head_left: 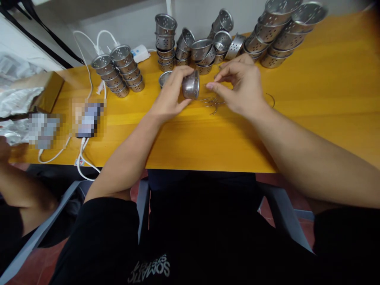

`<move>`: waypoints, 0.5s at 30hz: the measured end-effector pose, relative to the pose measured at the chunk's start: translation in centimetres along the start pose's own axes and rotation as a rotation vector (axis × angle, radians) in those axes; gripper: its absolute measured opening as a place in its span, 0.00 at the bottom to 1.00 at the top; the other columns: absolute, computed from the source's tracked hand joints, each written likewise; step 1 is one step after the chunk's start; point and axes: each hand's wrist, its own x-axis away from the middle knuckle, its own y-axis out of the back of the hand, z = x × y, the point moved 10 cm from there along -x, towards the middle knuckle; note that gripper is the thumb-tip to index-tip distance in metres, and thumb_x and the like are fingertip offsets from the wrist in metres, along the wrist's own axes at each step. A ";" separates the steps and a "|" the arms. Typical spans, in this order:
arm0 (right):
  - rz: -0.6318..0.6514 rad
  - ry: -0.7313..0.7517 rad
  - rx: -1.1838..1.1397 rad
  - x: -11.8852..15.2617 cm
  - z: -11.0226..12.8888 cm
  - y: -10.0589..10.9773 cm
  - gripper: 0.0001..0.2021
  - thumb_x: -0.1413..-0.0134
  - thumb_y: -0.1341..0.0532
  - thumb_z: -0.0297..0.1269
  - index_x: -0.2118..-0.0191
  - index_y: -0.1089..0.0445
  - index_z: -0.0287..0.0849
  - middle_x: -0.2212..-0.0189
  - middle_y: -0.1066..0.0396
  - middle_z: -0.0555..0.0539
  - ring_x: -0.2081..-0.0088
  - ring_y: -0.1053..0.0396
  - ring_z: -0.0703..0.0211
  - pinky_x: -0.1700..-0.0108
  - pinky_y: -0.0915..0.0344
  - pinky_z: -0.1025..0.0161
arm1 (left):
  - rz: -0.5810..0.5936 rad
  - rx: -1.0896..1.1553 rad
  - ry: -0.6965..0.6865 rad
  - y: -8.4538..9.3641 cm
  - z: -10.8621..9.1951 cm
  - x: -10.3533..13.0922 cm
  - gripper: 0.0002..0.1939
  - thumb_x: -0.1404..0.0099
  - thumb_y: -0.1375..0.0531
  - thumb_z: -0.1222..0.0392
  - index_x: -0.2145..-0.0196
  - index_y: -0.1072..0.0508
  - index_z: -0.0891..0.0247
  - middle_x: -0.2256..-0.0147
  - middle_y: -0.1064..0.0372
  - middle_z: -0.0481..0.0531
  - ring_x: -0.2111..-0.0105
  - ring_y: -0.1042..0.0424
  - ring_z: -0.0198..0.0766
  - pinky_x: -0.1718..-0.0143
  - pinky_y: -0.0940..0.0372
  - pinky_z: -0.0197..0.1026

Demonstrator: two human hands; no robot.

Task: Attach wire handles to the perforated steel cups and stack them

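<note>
Cup (189, 86) of grey metal lies within the left hand (171, 94), closed around it from the left side, fingers over the far side and thumb along the near side. It is tipped on its side above the table (190, 146), its rimmed mouth turned right, toward the right hand (240, 87). That hand is raised just right of the cup and apart from it, thumb and fingertips drawn close together; whether they pinch anything thin cannot be told. Below and between the two hands, a small heap of curved wires (211, 102) lies on the wood, with a single curved wire (273, 101) farther right, beyond the right wrist. Another cup (164, 78) stands just beyond the left hand, partly hidden by it. Farther back stand perforated cups (165, 42) in stacks, some leaning, with two more stacks (110, 74) at the far left.
</note>
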 end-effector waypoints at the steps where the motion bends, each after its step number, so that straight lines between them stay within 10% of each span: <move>1: 0.013 -0.012 0.005 -0.1 -0.6 0.1 0.31 0.37 0.14 0.81 0.59 0.16 0.59 0.44 0.20 0.34 0.34 0.27 0.20 0.32 0.20 0.20 | -0.045 0.005 0.020 0.8 0.4 0.1 0.47 0.19 0.26 0.29 0.14 0.35 0.44 0.15 0.31 0.64 0.10 0.34 0.72 0.06 0.36 0.78; 7: 0.250 -0.096 0.169 0.2 -3.3 -0.9 0.26 0.32 0.13 0.70 0.59 0.17 0.56 0.40 0.19 0.34 0.30 0.26 0.20 0.16 0.33 0.16 | -0.440 0.047 0.175 5.9 5.2 1.7 0.58 0.16 0.41 0.12 0.06 0.64 0.29 0.08 0.40 0.43 0.01 0.61 0.48 -0.03 0.56 0.67; 15: 0.367 -0.076 0.339 1.0 -4.2 -2.6 0.16 0.26 0.16 0.56 0.54 0.15 0.52 0.43 0.19 0.35 0.36 0.19 0.22 0.22 0.23 0.19 | -0.220 0.055 0.393 4.4 8.3 2.2 0.49 0.17 0.51 0.10 0.11 0.46 0.31 0.13 0.28 0.34 0.02 0.70 0.27 0.00 0.61 0.72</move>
